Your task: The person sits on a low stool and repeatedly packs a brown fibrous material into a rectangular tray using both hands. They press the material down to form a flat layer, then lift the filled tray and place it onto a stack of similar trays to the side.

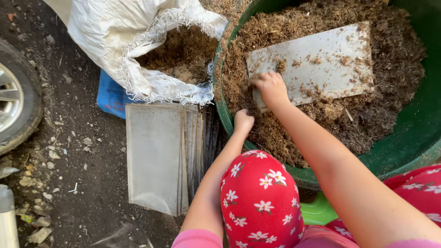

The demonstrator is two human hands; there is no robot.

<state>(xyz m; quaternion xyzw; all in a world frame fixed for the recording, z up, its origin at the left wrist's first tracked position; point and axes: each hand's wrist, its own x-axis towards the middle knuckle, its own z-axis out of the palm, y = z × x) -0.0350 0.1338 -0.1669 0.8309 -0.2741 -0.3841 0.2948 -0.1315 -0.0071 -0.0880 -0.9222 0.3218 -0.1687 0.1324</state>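
Note:
A big green tub (pixel 413 138) is filled with brown fibrous mulch (pixel 294 138). A flat grey-white rectangular board (pixel 330 59) lies on the mulch, dusted with fibres. My right hand (pixel 271 87) rests on the board's near left corner, fingers curled over its edge. My left hand (pixel 242 121) is closed into a fist, pressed into the mulch just inside the tub's left rim, holding fibres. My knees in red flowered trousers (pixel 259 202) are below.
A stack of similar grey boards (pixel 158 158) lies on the dirt ground left of the tub. A white woven sack (pixel 133 41) holding more mulch gapes open behind it, over a blue object (pixel 108 96). A car wheel (pixel 14 96) sits at far left.

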